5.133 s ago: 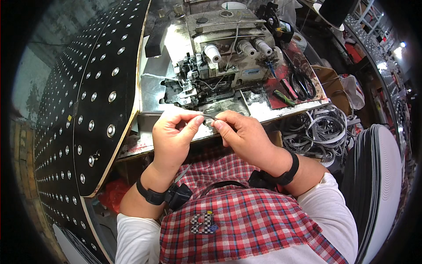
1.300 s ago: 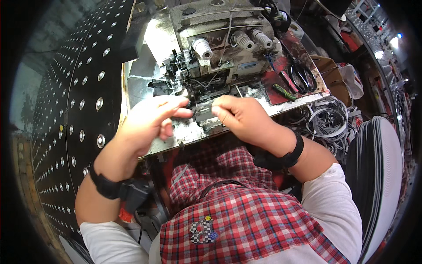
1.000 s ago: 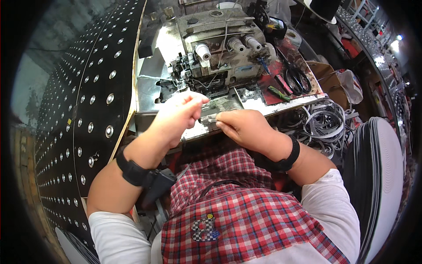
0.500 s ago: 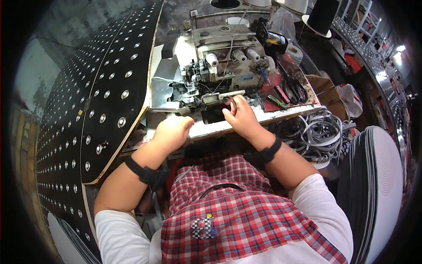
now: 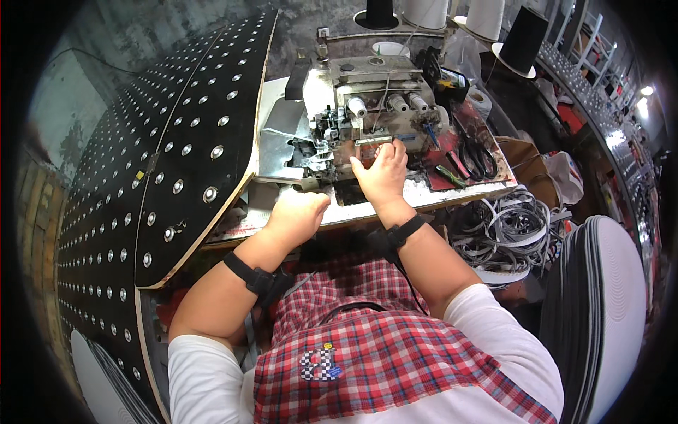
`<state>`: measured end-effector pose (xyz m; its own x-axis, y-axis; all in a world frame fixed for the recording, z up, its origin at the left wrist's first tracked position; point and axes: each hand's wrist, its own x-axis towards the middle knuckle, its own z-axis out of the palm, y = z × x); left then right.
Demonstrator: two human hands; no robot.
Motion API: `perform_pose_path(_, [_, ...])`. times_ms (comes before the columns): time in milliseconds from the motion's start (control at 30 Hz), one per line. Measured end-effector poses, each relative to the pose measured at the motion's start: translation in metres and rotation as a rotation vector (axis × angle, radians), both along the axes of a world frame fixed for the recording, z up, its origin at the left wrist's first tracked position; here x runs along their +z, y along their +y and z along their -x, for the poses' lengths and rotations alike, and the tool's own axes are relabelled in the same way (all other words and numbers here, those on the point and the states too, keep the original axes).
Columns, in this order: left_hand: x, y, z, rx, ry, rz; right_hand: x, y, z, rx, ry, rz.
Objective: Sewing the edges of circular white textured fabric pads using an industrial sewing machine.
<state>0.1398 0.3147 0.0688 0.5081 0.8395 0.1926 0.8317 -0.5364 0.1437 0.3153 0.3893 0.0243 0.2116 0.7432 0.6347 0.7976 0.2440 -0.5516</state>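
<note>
An overlock sewing machine (image 5: 385, 81) stands on the worktable, its lamp lighting the needle area. My left hand (image 5: 298, 213) is closed at the table's front edge, below the metal work plate (image 5: 279, 159); whatever its fingers hold is hidden. At the machine's front, my right hand (image 5: 383, 175) has its thumb spread away from its bent fingers. Those fingertips touch the machine's front by a pale bar (image 5: 373, 140). Under the thumb the lower front is partly covered by the hand.
Right of the machine lie black-handled scissors (image 5: 479, 161) and a green-handled tool (image 5: 450, 177) on a red mat. Coiled grey-white strips (image 5: 505, 230) hang below the right edge. Stacked grey pieces (image 5: 600, 304) stand at right. A black studded panel (image 5: 191, 148) borders the left. Thread cones (image 5: 522, 39) stand behind.
My right hand has risen and turned against the machine's front, its thumb spreading from the fingers. My left hand stays closed near the table edge. The whole view has shifted slightly.
</note>
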Motion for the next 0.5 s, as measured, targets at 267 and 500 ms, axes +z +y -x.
perform_pose_path(267, [-0.001, 0.0, 0.002, -0.04, 0.024, -0.083, 0.002, -0.003, 0.009, 0.003, 0.012, 0.045])
perform_pose_path(500, [0.003, 0.005, -0.017, -0.145, -0.025, -0.113, 0.028, -0.027, -0.025, 0.15, -0.147, -0.286])
